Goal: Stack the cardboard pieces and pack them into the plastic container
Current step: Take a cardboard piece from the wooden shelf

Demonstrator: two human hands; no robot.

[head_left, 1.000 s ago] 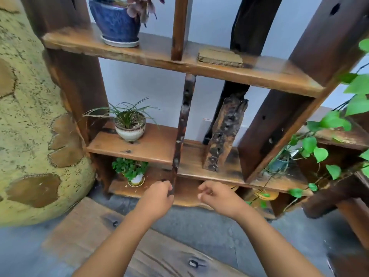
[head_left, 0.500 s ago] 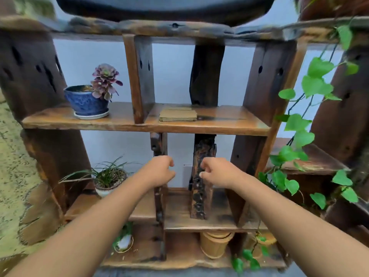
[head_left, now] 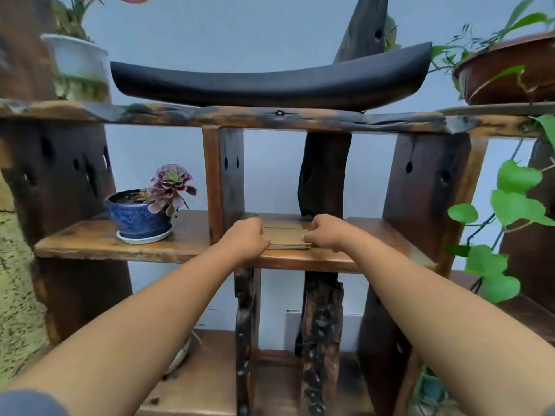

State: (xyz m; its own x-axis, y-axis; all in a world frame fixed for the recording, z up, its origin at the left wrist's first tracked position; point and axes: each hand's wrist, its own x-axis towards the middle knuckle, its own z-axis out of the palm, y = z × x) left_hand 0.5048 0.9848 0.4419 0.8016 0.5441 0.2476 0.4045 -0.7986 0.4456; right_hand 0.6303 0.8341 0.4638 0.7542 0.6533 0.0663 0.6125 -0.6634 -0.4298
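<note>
Reaching forward from the bottom corners of the view, two bare forearms cross in front of a rough wooden shelf unit (head_left: 300, 261) of dark posts and orange-brown boards. Low down, between the arms, a lower board and two gnarled black uprights show. On the middle board, the left hand (head_left: 247, 237) and the right hand (head_left: 326, 232) rest near its front edge, knuckles up and curled closed. Between them lies the stack of cardboard pieces (head_left: 286, 237), flat on the board, its layered edge facing front. The left hand covers the stack's left end and the right hand touches its right end; whether the fingertips actually pinch the cardboard cannot be told, since they are tucked under the knuckles. Further left along the same board, beyond a wooden divider, a blue pot (head_left: 138, 216) with a purple succulent (head_left: 171, 186) stands on a white saucer. Green vine leaves (head_left: 515, 202) hang at the right edge. Above, the top board carries a long black curved piece (head_left: 270, 82), a white pot (head_left: 79, 63) at its left end and a brown pot (head_left: 510, 70) at its right. Behind everything is a pale grey-blue wall (head_left: 240, 31).
</note>
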